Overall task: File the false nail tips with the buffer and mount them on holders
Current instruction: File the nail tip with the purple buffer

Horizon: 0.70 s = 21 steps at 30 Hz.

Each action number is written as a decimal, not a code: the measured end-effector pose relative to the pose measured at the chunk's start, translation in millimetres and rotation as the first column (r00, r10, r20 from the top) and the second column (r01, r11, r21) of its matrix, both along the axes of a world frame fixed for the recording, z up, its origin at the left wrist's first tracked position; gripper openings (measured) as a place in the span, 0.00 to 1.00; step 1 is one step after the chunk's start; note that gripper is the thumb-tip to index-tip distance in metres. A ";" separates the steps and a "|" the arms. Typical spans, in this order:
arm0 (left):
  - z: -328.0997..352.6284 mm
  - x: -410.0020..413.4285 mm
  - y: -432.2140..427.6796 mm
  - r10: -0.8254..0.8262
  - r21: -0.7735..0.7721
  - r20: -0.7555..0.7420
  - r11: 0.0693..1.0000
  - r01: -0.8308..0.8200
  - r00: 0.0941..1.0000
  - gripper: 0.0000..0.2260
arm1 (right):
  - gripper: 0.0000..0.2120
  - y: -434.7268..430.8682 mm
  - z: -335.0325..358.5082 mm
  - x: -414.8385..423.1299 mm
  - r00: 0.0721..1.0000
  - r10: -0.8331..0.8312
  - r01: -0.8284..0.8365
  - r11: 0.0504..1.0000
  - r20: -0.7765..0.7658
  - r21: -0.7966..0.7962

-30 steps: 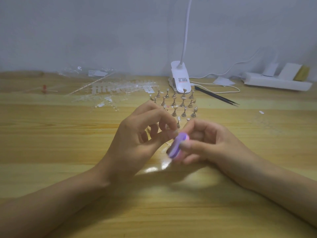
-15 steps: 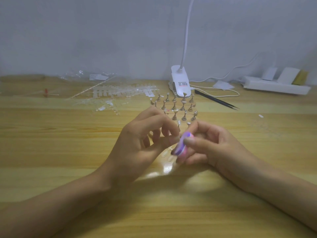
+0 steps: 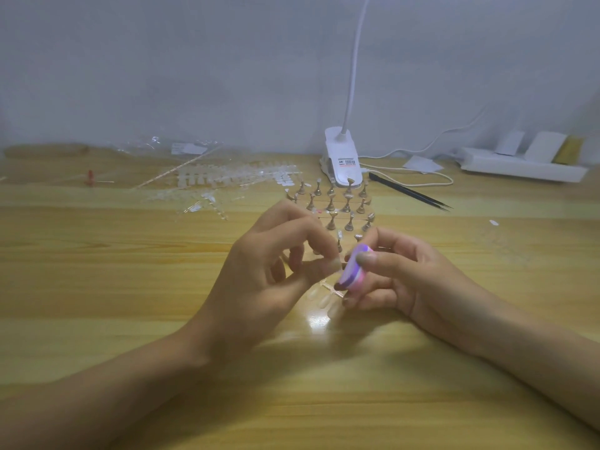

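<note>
Left hand (image 3: 259,274) pinches tip (image 3: 334,264) against steeply tilted buffer (image 3: 352,275).

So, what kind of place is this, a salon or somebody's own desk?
Most likely a private work desk for nail craft, not a salon: a plain wooden table against a bare wall, a clip-on desk lamp, rows of small nail-tip holders, and strips of clear false nail tips.

The scene is lit dimly from above; a bright glare patch is seen on the counter (image 3: 136,287), soft shadows are cast toward the near edge, and fine detail is smeared throughout
</note>
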State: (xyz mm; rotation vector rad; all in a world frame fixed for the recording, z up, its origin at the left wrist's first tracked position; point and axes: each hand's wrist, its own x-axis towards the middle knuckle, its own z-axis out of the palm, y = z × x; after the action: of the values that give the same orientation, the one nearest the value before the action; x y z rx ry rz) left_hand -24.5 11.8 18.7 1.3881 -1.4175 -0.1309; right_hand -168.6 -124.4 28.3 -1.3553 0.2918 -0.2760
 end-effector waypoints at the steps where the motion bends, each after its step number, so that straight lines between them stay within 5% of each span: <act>1: -0.1 0.8 -0.4 0.010 0.003 -0.017 1.000 -0.010 1.000 0.04 | 0.08 0.9 -0.6 -0.4 1.000 0.025 -0.026 1.000 -0.005 -0.018; 7: -0.6 0.7 -1.4 -0.002 0.015 -0.026 1.000 0.002 1.000 0.03 | 0.11 -0.4 -2.0 -1.0 0.996 -0.086 0.085 0.996 0.037 0.025; 10: 0.1 -0.2 -0.7 -0.001 0.008 -0.018 1.000 0.002 1.000 0.03 | 0.07 2.5 -1.8 -0.2 0.998 0.056 -0.054 0.997 0.027 -0.048; 13: 0.6 -0.6 -0.7 -0.004 0.020 0.005 1.000 0.004 1.000 0.03 | 0.11 0.4 -1.6 -0.9 0.995 -0.077 0.075 0.997 0.056 0.036; 17: 1.0 -0.2 -0.1 0.008 0.001 0.016 1.000 -0.008 1.000 0.04 | 0.07 3.1 -1.9 -0.2 0.994 0.104 -0.101 0.991 0.021 -0.085; 21: 1.1 -0.5 0.6 0.007 -0.011 0.018 1.000 -0.007 1.000 0.04 | 0.09 -1.0 -4.9 -0.5 0.999 -0.021 0.021 1.000 0.024 -0.013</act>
State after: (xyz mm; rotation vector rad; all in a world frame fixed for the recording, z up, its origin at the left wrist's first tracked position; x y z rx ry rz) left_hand -25.0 12.4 19.8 1.3884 -1.4266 -0.1064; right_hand -169.1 -125.4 23.5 -1.3620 0.2848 -0.3120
